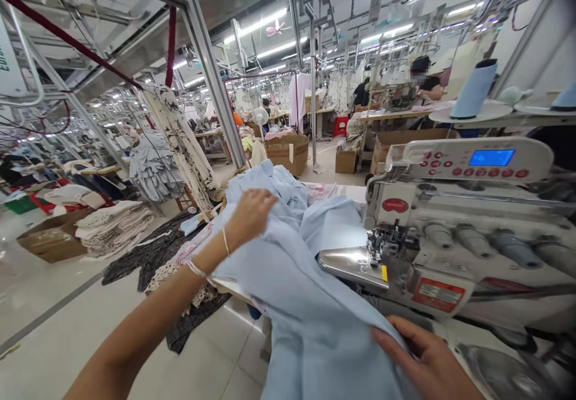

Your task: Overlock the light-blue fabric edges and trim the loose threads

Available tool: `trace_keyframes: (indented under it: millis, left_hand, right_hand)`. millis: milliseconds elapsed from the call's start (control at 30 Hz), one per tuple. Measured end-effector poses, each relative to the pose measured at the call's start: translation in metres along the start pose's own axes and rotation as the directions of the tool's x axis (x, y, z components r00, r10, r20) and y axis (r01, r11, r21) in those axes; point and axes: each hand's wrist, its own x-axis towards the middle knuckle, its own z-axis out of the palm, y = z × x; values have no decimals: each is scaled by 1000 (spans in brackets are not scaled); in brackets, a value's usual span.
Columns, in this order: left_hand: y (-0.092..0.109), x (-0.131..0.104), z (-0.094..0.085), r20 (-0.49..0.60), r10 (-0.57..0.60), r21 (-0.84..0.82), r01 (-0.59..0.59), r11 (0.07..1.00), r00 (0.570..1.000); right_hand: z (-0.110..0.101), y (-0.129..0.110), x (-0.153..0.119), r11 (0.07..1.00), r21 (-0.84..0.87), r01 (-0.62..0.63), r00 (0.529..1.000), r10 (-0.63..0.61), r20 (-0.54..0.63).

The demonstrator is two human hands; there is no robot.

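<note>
In the head view, a long light-blue woven cloth (306,292) is seen between the two hands, hung from the worktop edge toward the wearer and lying just beside the sewing machine. Its near right edge is pinched by the right hand (420,352), with the thumb laid on top and the fingers tucked partly out of sight. The left hand (252,213) is held at the far end of the cloth, its fingers bent and nearly closed; the fingertips are hidden, so whether cloth is gripped cannot be told. White cords (two are counted) (225,241) are worn at the left wrist and forearm.

Beyond the left hand, a crumpled light-blue fabric heap (281,179) is noted on the worktop. To the right, a pale grey metal sewing machine (486,208) is fitted with a lit blue rectangular display (491,158). A light-blue tapered thread cone (474,91) is placed upright above it. On the floor at left, a stack of pale folded fabric (112,226) is observed beside an open brown cardboard box (51,241).
</note>
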Motion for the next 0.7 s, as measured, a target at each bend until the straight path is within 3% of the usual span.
trace_keyframes:
  millis: [67, 133, 200, 300, 400, 433, 500, 633, 700]
  left_hand:
    - [37, -5, 24, 41, 189, -110, -183, 977, 981]
    - [76, -14, 41, 87, 414, -306, -371, 877, 906]
    - [108, -20, 51, 103, 545, -438, -454, 776, 832]
    - [135, -22, 56, 131, 572, -540, -426, 726, 810]
    - [140, -20, 53, 214, 445, -654, -210, 727, 870]
    - [138, -19, 51, 251, 389, -659, -138, 740, 886]
    - [133, -18, 46, 304, 293, -599, -57, 798, 907]
    - [122, -7, 44, 268, 121, -373, -13, 928, 956]
    - [117, 2, 51, 230, 8, -271, 57, 961, 973]
  right_hand:
    - [4, -2, 7, 998, -31, 54, 996, -56, -64]
    - [4, -2, 10, 981, -87, 176, 979, -183, -84]
    - [0, -7, 9, 925, -173, 340, 924, -363, -124]
    - [-7, -23, 3, 798, -298, 525, 796, -584, -162]
    - [-8, -36, 0, 730, -355, 584, 719, -668, -192]
    - [-7, -37, -1, 742, -352, 571, 727, -656, -203]
    - [-7, -34, 1, 800, -307, 515, 798, -578, -170]
    - [-7, -17, 7, 903, -215, 373, 920, -389, -39]
    - [-3, -12, 9, 955, -117, 274, 947, -289, -142]
